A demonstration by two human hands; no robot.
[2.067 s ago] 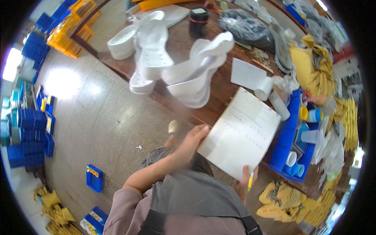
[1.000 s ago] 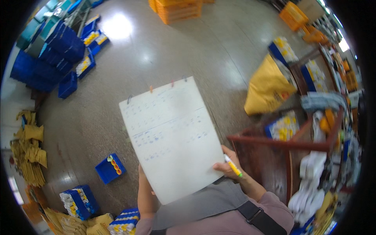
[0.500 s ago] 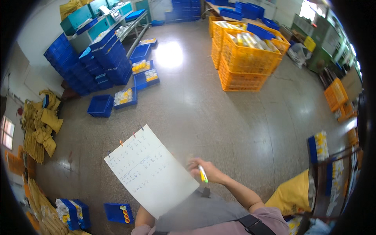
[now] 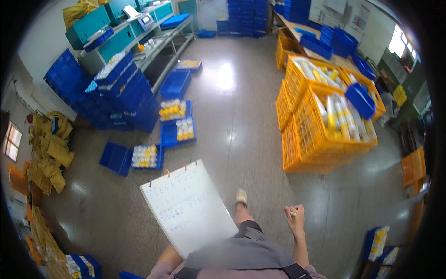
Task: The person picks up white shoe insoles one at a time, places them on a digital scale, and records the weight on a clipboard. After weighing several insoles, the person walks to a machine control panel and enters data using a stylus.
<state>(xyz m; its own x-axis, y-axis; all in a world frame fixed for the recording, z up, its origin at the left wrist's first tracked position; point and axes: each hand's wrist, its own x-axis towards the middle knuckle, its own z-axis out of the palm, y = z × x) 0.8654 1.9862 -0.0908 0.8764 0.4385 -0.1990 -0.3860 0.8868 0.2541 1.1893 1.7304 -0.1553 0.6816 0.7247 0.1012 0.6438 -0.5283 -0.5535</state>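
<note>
A white ring-bound notepad (image 4: 200, 211) with handwriting on its upper part and coloured rings along its far edge tilts in front of my body. My left forearm (image 4: 171, 257) passes beneath it from the lower edge; the left hand and its fingers are hidden behind the pad. Right of the pad and apart from it, my right hand (image 4: 296, 218) is closed around a slim pen (image 4: 293, 214), of which a green and yellow-white end shows. One foot in a light shoe (image 4: 241, 197) reaches forward beyond my grey apron (image 4: 232, 253).
Orange crates (image 4: 320, 144) full of white and yellow bottles stand ahead right. Blue trays (image 4: 179, 137) with similar bottles lie on the floor ahead left, near stacked blue crates (image 4: 134, 109). Brown sacks (image 4: 49, 149) line the left wall. A wooden table (image 4: 299, 32) stands far right.
My right hand has moved right, away from the pad, with the pen in it. The orange crates and floor trays appear nearer, and my foot has come into view.
</note>
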